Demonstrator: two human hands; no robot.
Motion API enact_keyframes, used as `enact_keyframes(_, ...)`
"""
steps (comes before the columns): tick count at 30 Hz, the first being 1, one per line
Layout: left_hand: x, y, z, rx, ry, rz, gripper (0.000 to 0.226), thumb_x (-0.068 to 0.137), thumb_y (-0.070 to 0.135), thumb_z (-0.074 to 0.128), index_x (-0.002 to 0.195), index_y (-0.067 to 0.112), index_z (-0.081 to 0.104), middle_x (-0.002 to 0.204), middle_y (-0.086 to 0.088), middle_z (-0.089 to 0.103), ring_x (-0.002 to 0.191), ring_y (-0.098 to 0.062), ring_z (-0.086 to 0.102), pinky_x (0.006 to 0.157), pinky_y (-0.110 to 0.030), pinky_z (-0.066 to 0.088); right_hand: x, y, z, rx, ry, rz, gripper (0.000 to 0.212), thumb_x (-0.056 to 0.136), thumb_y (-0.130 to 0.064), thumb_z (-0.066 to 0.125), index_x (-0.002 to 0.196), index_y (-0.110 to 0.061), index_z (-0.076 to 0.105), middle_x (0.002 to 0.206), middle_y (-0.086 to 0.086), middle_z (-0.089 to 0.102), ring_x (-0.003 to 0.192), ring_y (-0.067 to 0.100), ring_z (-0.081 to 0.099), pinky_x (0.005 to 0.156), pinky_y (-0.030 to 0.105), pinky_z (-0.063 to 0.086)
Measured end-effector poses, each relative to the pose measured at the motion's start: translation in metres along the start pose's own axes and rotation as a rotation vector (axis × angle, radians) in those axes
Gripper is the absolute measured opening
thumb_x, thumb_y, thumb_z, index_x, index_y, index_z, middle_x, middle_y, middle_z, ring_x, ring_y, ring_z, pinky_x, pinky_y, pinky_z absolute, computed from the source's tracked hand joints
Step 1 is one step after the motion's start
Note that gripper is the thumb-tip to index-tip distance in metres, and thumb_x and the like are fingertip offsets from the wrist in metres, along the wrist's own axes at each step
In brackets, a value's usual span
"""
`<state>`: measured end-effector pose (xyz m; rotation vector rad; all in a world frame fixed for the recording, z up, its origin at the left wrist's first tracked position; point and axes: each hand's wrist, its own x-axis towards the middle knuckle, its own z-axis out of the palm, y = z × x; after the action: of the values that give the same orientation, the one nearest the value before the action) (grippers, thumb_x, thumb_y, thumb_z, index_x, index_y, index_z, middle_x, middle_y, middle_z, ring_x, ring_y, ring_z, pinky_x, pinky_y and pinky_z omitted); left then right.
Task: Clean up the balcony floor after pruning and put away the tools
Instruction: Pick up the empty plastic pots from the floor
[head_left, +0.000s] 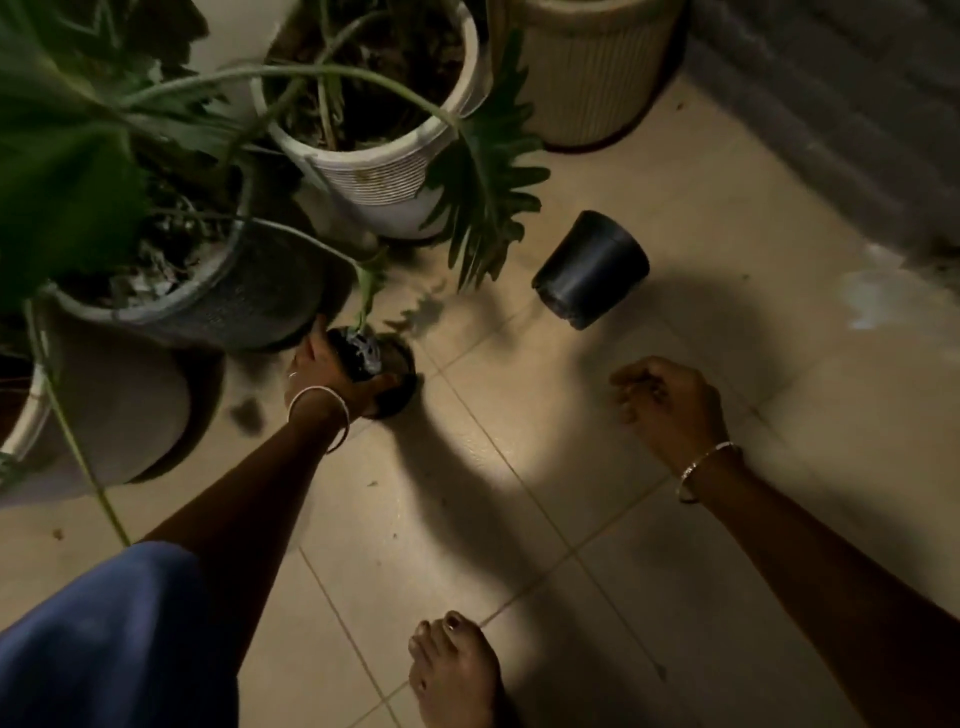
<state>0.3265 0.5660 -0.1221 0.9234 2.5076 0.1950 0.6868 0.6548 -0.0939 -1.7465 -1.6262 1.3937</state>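
Nearest us, our bare foot (457, 675) stands on the tiled floor (545, 467). Our right hand (672, 410) hangs above the tiles, fingers loosely curled and holding nothing. Our left hand (332, 376) curls round a small black pot (363, 358) with a thin seedling, low by the floor beside a grey planter (249, 296). Farther off, a larger black pot (592, 270) lies on its side near a white ribbed planter (384, 176)

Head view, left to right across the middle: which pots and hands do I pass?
Grey pot → left hand gripping the small black pot → black pot lying on its side → right hand.
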Motion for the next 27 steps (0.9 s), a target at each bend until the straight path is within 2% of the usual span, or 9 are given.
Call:
enact_keyframes(2, 0.001, 0.001, -0.002, 0.020, -0.002, 0.024, 0.113, 0.062, 0.052, 0.085, 0.151, 0.021, 0.023, 0.149, -0.014, 0.031, 0.132, -0.039, 0.038, 0.106, -0.054, 0.039, 0.020, -0.004, 0.000, -0.098, 0.065, -0.032, 0.022, 0.086, -0.007, 0.055, 0.091, -0.023, 0.070, 0.089, 0.003, 0.072, 0.082, 0.024, 0.068, 0.075, 0.034, 0.054)
enact_keyframes(5, -0.021, 0.004, -0.002, -0.077, 0.036, 0.062, 0.106, 0.061, 0.047, 0.087, 0.147, 0.021, 0.030, 0.143, -0.014, 0.037, 0.127, -0.036, 0.043, 0.102, -0.050, 0.044, 0.053, -0.021, 0.004, -0.259, 0.162, -0.104, 0.033, 0.087, -0.002, 0.059, 0.119, -0.011, 0.062, 0.121, 0.013, 0.059, 0.102, 0.033, 0.061, 0.082, 0.028, 0.043)
enact_keyframes(7, -0.047, 0.008, -0.005, -0.225, 0.081, 0.061, 0.102, 0.061, 0.048, 0.086, 0.145, 0.020, 0.034, 0.139, -0.012, 0.043, 0.123, -0.031, 0.047, 0.101, -0.043, 0.045, 0.076, -0.037, 0.006, -0.284, 0.157, -0.115, 0.058, 0.084, -0.005, 0.066, 0.138, -0.007, 0.047, 0.141, 0.017, 0.043, 0.122, 0.037, 0.049, 0.097, 0.037, 0.042)
enact_keyframes(9, -0.076, 0.012, -0.009, -0.337, 0.133, 0.040, 0.097, 0.063, 0.053, 0.084, 0.141, 0.017, 0.040, 0.134, -0.010, 0.051, 0.119, -0.026, 0.051, 0.099, -0.038, 0.046, 0.101, -0.048, 0.007, -0.314, 0.124, -0.074, 0.083, 0.085, -0.016, 0.069, 0.154, -0.010, 0.022, 0.156, 0.016, 0.026, 0.141, 0.037, 0.029, 0.113, 0.047, 0.031)
enact_keyframes(11, -0.102, 0.012, -0.011, -0.440, 0.174, -0.011, 0.093, 0.063, 0.056, 0.081, 0.139, 0.017, 0.042, 0.131, -0.007, 0.056, 0.116, -0.022, 0.055, 0.097, -0.037, 0.048, 0.125, -0.052, 0.010, -0.358, 0.063, -0.043, 0.097, 0.088, -0.026, 0.070, 0.157, -0.015, 0.003, 0.161, 0.014, 0.019, 0.146, 0.036, 0.019, 0.117, 0.050, 0.023)
enact_keyframes(13, -0.126, 0.013, -0.012, -0.552, 0.182, -0.072, 0.091, 0.062, 0.059, 0.080, 0.137, 0.022, 0.043, 0.126, -0.003, 0.058, 0.111, -0.019, 0.059, 0.095, -0.038, 0.051, 0.139, -0.052, 0.012, -0.338, 0.004, 0.033, 0.097, 0.087, -0.032, 0.072, 0.157, -0.015, 0.007, 0.157, 0.015, 0.029, 0.145, 0.036, 0.026, 0.115, 0.048, 0.025)
enact_keyframes(17, -0.158, 0.018, -0.018, -0.717, 0.167, -0.183, 0.079, 0.068, 0.056, 0.079, 0.133, 0.032, 0.042, 0.118, 0.002, 0.056, 0.102, -0.016, 0.060, 0.083, -0.031, 0.054, 0.118, -0.035, 0.025, -0.087, 0.024, 0.188, 0.051, 0.087, -0.029, 0.073, 0.128, -0.003, 0.059, 0.128, 0.020, 0.061, 0.120, 0.035, 0.057, 0.099, 0.042, 0.046)
enact_keyframes(22, -0.192, 0.036, -0.054, -0.924, 0.154, -0.319, 0.062, 0.080, 0.041, 0.073, 0.133, 0.030, 0.043, 0.114, 0.000, 0.056, 0.092, 0.000, 0.058, 0.073, -0.020, 0.050, -0.001, -0.028, 0.032, 0.034, -0.038, 0.165, 0.036, 0.092, -0.032, 0.065, 0.114, -0.003, 0.066, 0.105, 0.018, 0.068, 0.095, 0.025, 0.062, 0.076, 0.029, 0.042)
enact_keyframes(27, -0.254, 0.054, -0.115, -1.002, 0.129, -0.405, 0.055, 0.084, 0.038, 0.071, 0.132, 0.029, 0.046, 0.109, 0.006, 0.057, 0.088, 0.003, 0.057, 0.070, -0.015, 0.047, -0.160, -0.071, 0.000, 0.060, 0.019, 0.165, 0.043, 0.084, -0.054, 0.045, 0.091, -0.017, 0.064, 0.077, -0.008, 0.061, 0.069, 0.001, 0.056, 0.057, 0.015, 0.036)
